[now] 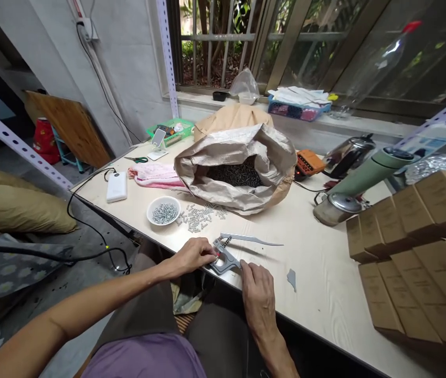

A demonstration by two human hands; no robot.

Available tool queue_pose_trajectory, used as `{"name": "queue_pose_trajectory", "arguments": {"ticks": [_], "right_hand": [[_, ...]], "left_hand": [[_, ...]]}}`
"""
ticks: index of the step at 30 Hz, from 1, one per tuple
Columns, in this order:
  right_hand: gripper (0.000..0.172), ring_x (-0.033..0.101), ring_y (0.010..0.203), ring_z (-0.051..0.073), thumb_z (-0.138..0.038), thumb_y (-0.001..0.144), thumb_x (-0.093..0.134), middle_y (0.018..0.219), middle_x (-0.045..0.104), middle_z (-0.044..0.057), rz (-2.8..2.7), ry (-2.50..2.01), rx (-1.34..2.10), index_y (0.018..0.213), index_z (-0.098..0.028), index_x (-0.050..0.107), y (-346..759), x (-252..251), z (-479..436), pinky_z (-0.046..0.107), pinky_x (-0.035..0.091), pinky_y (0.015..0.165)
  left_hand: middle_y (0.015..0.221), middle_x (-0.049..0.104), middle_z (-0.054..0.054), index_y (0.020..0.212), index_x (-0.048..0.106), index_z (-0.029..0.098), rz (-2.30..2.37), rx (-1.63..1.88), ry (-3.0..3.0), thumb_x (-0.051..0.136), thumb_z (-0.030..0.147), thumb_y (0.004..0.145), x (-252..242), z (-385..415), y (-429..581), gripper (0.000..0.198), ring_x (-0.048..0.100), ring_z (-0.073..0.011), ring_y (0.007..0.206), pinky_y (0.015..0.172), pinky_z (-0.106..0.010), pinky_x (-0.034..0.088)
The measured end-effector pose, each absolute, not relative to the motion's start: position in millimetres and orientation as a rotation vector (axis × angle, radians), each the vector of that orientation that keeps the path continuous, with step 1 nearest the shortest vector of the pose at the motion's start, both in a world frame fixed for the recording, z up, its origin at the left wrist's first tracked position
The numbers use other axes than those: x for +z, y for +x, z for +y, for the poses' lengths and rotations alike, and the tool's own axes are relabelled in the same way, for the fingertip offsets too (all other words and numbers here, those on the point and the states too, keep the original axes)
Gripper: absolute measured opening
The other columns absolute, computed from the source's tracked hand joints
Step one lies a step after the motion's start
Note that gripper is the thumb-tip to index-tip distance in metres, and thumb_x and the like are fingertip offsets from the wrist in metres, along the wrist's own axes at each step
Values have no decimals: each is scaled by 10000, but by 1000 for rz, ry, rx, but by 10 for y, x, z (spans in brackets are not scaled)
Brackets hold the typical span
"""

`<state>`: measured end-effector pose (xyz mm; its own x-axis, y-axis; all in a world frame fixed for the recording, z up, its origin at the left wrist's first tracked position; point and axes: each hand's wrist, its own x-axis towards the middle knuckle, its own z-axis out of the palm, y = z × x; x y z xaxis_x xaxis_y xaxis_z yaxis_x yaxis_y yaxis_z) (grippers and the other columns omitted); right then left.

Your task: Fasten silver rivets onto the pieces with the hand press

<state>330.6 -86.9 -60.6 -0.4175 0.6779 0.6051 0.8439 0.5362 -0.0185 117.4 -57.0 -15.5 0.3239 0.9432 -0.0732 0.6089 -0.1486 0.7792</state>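
Observation:
A grey plier-like tool (225, 261) with a coil spring and a long, thin lever lies at the table's front edge. My left hand (197, 256) pinches at the tool's near left end, where a small red spot shows; whatever is between the fingertips is too small to make out. My right hand (257, 289) has its fingers closed over the tool's right end. Beyond the hands, small metal screw-like pieces (199, 216) lie in a loose pile. Beside them a white bowl (150, 214) holds more of these pieces. A flat grey scrap (291, 278) rests to the right.
A large paper sack (223, 144), open with dark small pieces inside, stands behind the pile. Stacked cardboard boxes (423, 294) line the right side, near a green flask (368, 170) and a steel mug (335, 207). A white power bank (117, 187) and green-handled scissors (139, 159) lie left.

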Motion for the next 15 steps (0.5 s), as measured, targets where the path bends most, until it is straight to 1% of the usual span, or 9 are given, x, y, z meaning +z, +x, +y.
{"name": "queue_pose_trajectory", "arguments": {"ticks": [4, 8, 15], "right_hand": [[402, 514, 922, 193, -124, 891, 334, 943, 582, 94, -2195, -1210, -358, 1273, -162, 455, 3304, -609, -886, 419, 408, 921], [422, 524, 900, 177, -89, 876, 361, 934, 581, 86, -2163, -1158, -408, 1282, -156, 453, 3296, -610, -900, 414, 415, 939], [466, 539, 880, 166, -60, 861, 383, 942, 577, 82, -2173, -1102, -429, 1319, -141, 408, 3292, -648, -924, 464, 402, 990]], "left_hand": [[751, 629, -18, 768, 698, 153, 1381, 559, 1890, 575, 220, 788, -190, -583, 1146, 142, 558, -116, 677, 631, -194, 384], [752, 641, -31, 781, 695, 146, 1335, 566, 1956, 565, 233, 801, -228, -585, 1119, 157, 571, -130, 711, 655, -199, 385], [684, 624, -5, 778, 673, 135, 1304, 453, 1874, 565, 268, 795, -254, -548, 1088, 172, 527, -105, 611, 578, -185, 351]]}}
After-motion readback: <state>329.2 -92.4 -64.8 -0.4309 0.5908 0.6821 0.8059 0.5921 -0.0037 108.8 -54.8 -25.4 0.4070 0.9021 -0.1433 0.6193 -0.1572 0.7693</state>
